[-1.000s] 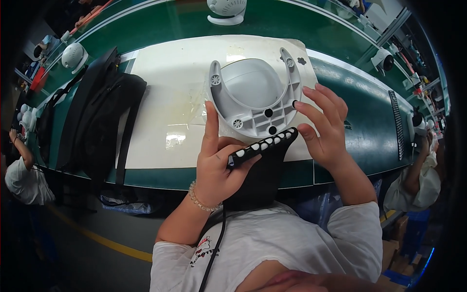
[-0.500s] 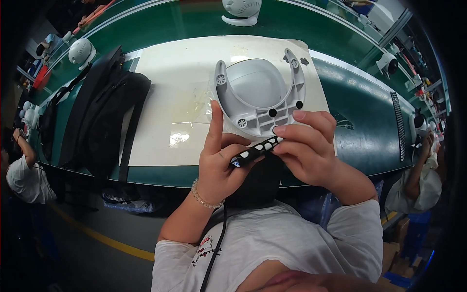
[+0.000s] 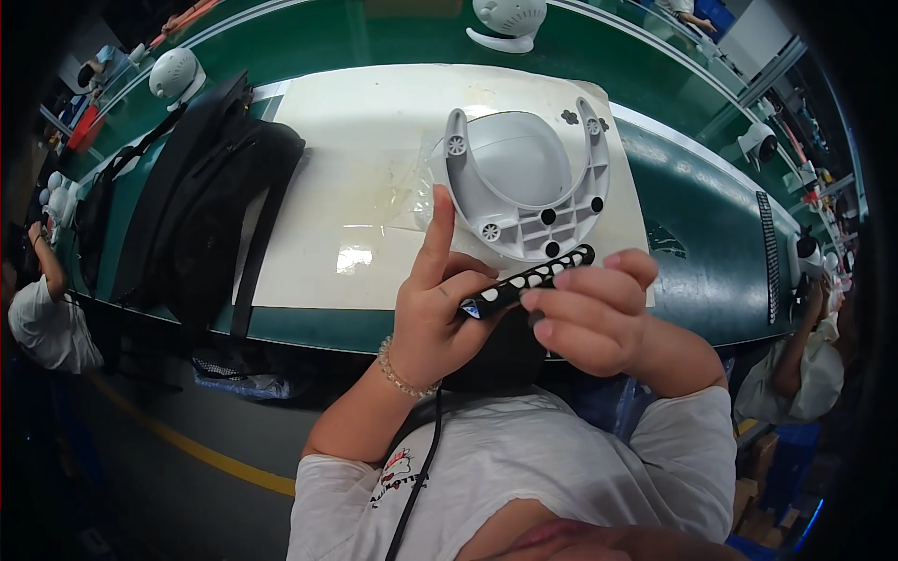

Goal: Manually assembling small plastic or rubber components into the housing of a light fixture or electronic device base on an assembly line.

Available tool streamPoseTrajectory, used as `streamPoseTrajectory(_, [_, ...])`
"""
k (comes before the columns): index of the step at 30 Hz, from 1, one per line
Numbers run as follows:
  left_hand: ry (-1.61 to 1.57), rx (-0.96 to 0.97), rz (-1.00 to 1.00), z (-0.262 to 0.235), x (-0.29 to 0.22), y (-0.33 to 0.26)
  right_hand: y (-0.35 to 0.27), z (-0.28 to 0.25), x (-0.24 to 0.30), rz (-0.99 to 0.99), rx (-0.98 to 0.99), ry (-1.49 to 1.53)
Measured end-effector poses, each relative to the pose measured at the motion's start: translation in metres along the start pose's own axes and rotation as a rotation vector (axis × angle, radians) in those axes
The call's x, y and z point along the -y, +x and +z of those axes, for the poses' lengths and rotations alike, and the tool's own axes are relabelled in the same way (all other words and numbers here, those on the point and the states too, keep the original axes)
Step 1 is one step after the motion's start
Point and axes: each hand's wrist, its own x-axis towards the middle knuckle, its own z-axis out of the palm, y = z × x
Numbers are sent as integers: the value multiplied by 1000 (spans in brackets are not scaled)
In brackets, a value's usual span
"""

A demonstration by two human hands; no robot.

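My left hand [image 3: 435,313] grips a black strip [image 3: 488,295] dotted with white round spots between thumb and curled fingers; its index finger points up. My right hand [image 3: 599,313], slightly blurred, pinches a small dark round pad [image 3: 536,318] close beside the strip. Beyond both hands, a white plastic housing [image 3: 524,245] lies with its ribbed, curved underside facing me. Black round pads [image 3: 548,217] sit on its ribbed part, and its two arms curve around a smooth rounded section [image 3: 519,159].
The housing rests on a cream board [image 3: 351,187] over a green bench [image 3: 692,234]. A black bag [image 3: 206,206] lies left. Similar white units [image 3: 178,73] stand farther back. Another dotted strip [image 3: 767,252] lies at right. People work at both sides.
My right fingers have pulled back from the strip and now pinch a dark round pad. More of the strip's far end shows. The whole view has shifted slightly.
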Motion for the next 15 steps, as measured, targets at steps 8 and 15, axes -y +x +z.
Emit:
streamPoseTrajectory(8, [18, 9, -9, -1, -1, 1, 15, 3, -2, 297, -60, 651])
streamPoseTrajectory(15, [55, 7, 18, -2, 0, 0, 30, 1, -1, 321, 84, 717])
